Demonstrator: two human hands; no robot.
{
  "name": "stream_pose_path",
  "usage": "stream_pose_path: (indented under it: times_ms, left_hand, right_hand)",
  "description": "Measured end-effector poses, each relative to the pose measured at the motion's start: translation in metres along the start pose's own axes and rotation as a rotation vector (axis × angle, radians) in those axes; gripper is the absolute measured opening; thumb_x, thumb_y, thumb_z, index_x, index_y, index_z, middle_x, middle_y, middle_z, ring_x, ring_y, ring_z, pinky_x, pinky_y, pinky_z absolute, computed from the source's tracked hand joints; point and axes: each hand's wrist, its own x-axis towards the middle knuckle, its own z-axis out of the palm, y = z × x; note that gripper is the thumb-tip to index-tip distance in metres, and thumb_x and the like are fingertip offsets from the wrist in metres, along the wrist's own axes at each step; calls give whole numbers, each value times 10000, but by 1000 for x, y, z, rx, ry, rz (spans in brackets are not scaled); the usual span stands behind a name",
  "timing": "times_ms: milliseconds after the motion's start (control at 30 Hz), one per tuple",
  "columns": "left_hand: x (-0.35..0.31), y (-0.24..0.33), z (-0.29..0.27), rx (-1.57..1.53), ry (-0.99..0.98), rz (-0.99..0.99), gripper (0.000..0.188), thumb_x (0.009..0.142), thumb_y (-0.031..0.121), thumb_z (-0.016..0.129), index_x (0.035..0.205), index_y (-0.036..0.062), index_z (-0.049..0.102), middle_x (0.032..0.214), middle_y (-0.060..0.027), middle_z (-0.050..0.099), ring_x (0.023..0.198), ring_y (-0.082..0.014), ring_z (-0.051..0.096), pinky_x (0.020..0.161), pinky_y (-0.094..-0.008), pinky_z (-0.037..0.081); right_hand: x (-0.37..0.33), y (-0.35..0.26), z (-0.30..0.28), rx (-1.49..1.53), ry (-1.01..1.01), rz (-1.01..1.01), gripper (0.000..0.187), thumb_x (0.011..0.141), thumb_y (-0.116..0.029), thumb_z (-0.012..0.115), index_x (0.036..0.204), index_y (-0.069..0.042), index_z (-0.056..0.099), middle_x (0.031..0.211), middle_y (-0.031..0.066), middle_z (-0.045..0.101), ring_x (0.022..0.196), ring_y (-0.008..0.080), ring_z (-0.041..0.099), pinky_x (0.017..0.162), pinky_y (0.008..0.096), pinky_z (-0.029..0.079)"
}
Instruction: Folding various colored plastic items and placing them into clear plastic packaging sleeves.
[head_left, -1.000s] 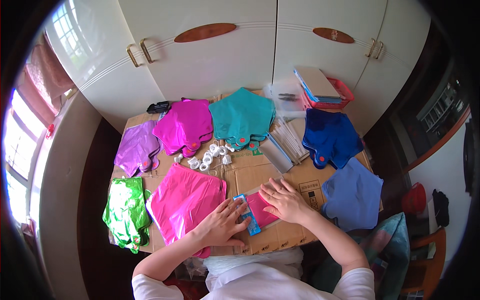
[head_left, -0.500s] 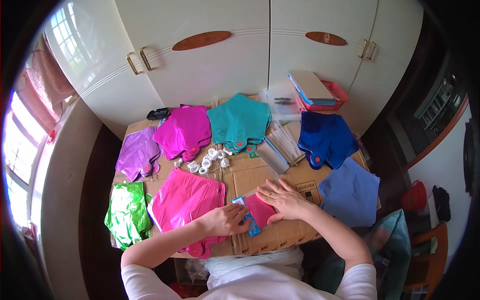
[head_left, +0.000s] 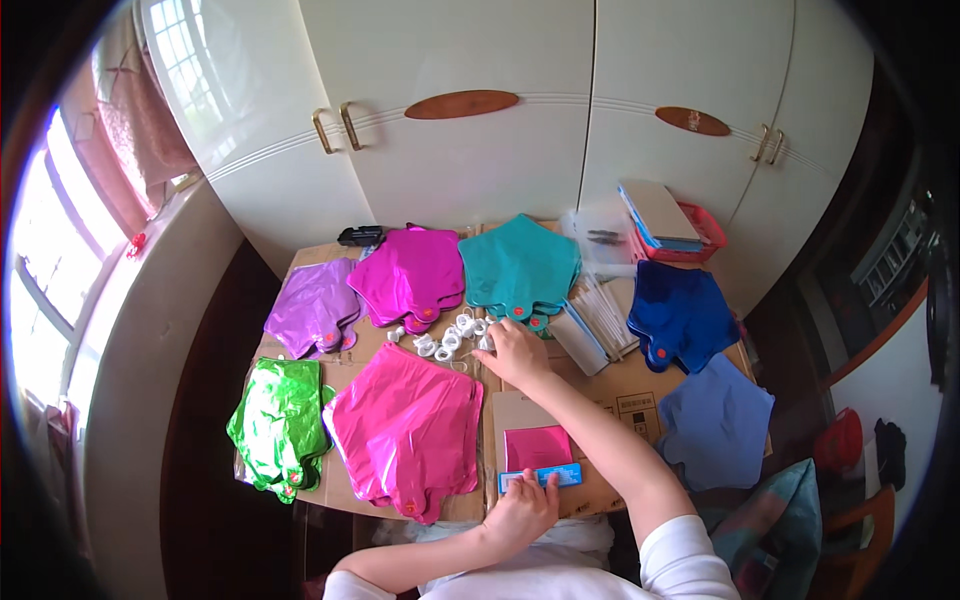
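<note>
My left hand [head_left: 522,513] is at the table's near edge, its fingers closed on the blue header strip [head_left: 565,474] of a flat packet. Folded pink foil [head_left: 537,448] shows in the packet above the strip, with a grey-brown card [head_left: 512,408] behind it. Farther off, my right hand [head_left: 515,352] reaches into a cluster of small white coils of ribbon or string [head_left: 450,341]. Its thumb and fingertips close around one coil at the right end of the cluster; the hand partly hides it.
Stacked flat foil balloons surround the work: pink [head_left: 405,430], green [head_left: 278,420], lilac [head_left: 312,305], magenta [head_left: 408,275], teal [head_left: 520,265], dark blue [head_left: 680,310] and pale blue [head_left: 715,425]. White sticks [head_left: 605,310] and a red basket [head_left: 708,235] lie toward the back right, before white cabinets.
My right hand has left the packet and moved away to the white coils. The packet has turned so its blue strip lies crosswise nearest me, with my left hand below it.
</note>
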Motion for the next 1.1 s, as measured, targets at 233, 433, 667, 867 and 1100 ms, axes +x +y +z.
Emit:
stream_pose_path:
  times_ms: [233, 433, 667, 867, 1100]
  left_hand:
    - [-5, -3, 6, -106, 78, -77, 418, 821, 95, 510, 1218, -18, 576, 992, -327, 638, 747, -305, 670, 702, -344, 544]
    - [-4, -5, 2, -144, 77, -71, 414, 820, 97, 515, 1211, -26, 575, 989, -327, 636, 752, -302, 664, 715, -340, 543]
    - [-4, -6, 0, -136, 79, -74, 418, 825, 94, 510, 1219, -35, 563, 995, -328, 634, 762, -314, 666, 733, -352, 545]
    - [-5, -5, 0, -119, 70, -64, 416, 821, 94, 511, 1213, -34, 568, 1000, -327, 633, 771, -323, 670, 730, -354, 547]
    - [-5, -5, 1, -134, 97, -78, 414, 812, 98, 520, 1205, -20, 579, 1000, -328, 631, 765, -314, 664, 730, -350, 544]
  right_hand:
    - [-14, 2, -39, -62, 59, -412, 34, 793, -128, 627, 812, -99, 623, 835, 42, 594, 797, 229, 626, 692, 360, 504]
    - [-84, 14, -86, 72, -173, -476, 58, 806, -79, 642, 860, -99, 632, 875, 12, 608, 776, 202, 646, 676, 344, 514]
    - [-113, 28, -81, 387, -282, 108, 321, 801, -96, 699, 1052, -46, 505, 1055, 110, 522, 763, 223, 642, 666, 351, 508]
    - [-87, 22, -88, 214, -305, -7, 424, 746, -159, 768, 1072, -36, 526, 1045, 100, 510, 768, 222, 623, 733, 350, 502]
    - [-74, 29, -86, 410, -797, -26, 312, 798, -168, 710, 1076, -48, 633, 990, 121, 598, 865, 254, 625, 790, 351, 495]
